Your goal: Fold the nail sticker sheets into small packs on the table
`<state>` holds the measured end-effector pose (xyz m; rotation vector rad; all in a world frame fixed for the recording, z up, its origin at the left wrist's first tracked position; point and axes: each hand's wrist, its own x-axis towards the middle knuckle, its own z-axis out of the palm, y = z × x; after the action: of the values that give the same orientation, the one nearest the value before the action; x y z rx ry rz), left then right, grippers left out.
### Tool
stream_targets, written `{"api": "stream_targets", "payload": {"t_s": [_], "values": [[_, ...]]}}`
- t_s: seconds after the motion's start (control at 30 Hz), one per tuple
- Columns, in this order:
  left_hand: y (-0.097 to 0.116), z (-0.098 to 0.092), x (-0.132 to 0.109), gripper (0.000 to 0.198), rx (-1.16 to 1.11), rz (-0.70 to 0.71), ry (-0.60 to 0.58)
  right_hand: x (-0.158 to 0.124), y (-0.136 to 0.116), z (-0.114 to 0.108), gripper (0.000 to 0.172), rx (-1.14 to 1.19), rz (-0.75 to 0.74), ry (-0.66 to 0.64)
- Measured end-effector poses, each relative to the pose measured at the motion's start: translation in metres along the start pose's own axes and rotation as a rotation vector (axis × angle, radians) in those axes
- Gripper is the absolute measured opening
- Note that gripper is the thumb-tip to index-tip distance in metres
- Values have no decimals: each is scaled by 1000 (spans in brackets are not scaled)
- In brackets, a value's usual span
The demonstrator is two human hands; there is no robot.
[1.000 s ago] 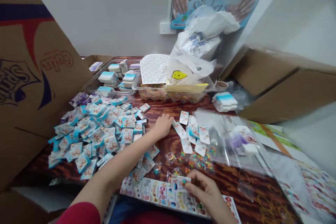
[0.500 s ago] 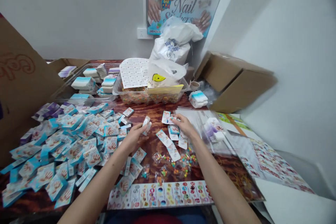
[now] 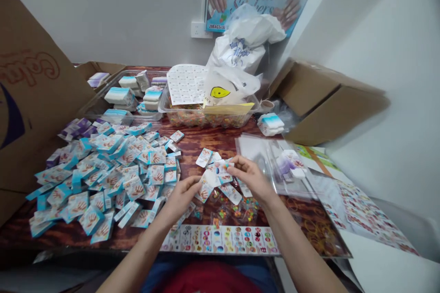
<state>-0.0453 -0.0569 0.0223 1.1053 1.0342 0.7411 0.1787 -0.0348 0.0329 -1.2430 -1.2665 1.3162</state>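
My left hand (image 3: pixel 184 196) is closed on a small white-and-blue carton (image 3: pixel 205 188) with a hand picture, its fingertips at the left edge. My right hand (image 3: pixel 252 176) pinches a small printed sticker slip (image 3: pixel 221 170) showing coloured nail designs, close against the carton. How far the slip overlaps or enters the carton I cannot tell. Beneath and behind both hands lie flat folded cards (image 3: pixel 204 157) and a long card (image 3: pixel 232 193). Small clear packets of coloured beads (image 3: pixel 250 210) lie nearest my right wrist.
A heap of small blue-and-white boxes (image 3: pixel 134 187) covers the table's left side beside a large carton (image 3: pixel 30 114). Behind stands a clear tub (image 3: pixel 192 116) of colourful packets with plastic bags (image 3: pixel 227 84). A printed sticker strip (image 3: pixel 220 240) lies along the front edge; rubber bands (image 3: pixel 314 233) lie right.
My two hands have come together over the cards. The left moved right and nearer to me with the carton; the right lifted the sticker slip toward it. The camera view shifted slightly.
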Motion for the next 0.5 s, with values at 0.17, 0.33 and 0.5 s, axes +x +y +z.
{"api": "stream_targets", "payload": {"t_s": [0.17, 0.33, 0.5], "values": [[0, 0, -13, 35, 218, 69, 0, -16, -8, 12, 26, -189, -4, -94], [3, -4, -22, 31, 424, 109, -35, -15, -7, 10, 26, -273, 35, -235], [4, -1, -24, 29, 502, 117, -59, -17, -2, 22, 15, -356, 0, -291]]}}
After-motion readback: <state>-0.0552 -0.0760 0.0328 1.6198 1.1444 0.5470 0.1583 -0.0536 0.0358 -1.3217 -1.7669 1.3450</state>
